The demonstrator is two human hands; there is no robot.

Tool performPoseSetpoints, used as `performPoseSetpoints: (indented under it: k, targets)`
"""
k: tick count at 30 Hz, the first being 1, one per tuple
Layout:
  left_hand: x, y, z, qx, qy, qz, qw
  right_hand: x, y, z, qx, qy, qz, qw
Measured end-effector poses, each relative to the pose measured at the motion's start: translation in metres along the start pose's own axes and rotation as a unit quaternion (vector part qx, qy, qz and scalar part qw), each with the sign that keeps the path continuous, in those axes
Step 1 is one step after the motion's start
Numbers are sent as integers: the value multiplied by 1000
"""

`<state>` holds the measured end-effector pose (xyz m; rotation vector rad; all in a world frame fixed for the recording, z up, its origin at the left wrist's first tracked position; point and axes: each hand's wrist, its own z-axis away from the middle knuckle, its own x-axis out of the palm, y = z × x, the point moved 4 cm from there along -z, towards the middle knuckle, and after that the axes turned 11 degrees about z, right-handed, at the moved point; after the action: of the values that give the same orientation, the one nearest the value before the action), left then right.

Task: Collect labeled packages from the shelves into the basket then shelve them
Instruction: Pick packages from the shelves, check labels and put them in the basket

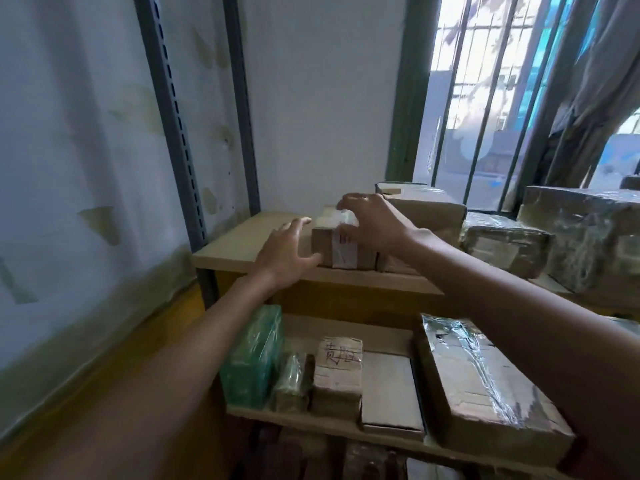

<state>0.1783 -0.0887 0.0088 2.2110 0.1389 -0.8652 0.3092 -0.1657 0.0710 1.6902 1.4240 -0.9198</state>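
Note:
A small brown cardboard package (341, 249) with a white label stands on the top wooden shelf (239, 245). My left hand (289, 252) lies at its left side with spread, straight fingers, the thumb touching the box's front corner. My right hand (372, 221) hovers over its top right, fingers spread and curved around the box without clearly closing on it. No basket is in view.
Larger taped boxes (427, 206) and wrapped parcels (505, 242) stand to the right on the top shelf. The lower shelf (311, 419) holds a green wrapped pack (252, 356), a handwritten carton (339, 370), a white box (389, 393) and a taped carton (481, 386). A wall is left, a barred window behind.

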Motion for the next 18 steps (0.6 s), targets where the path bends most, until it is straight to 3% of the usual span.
performPoseSetpoints:
  k: [3, 5, 14, 18]
  targets:
    - [4, -19, -19, 33, -52, -13, 998, 21, -1, -16, 38, -110, 52, 992]
    - [1, -32, -32, 52, -67, -16, 996, 33, -7, -25, 25, -138, 76, 987]
    - [-36, -78, -62, 88, -78, 32, 993, 45, -19, -63, 50, -45, -66, 996]
    - [-48, -86, -69, 98, -50, 68, 992, 10, -21, -81, 51, -61, -186, 979]
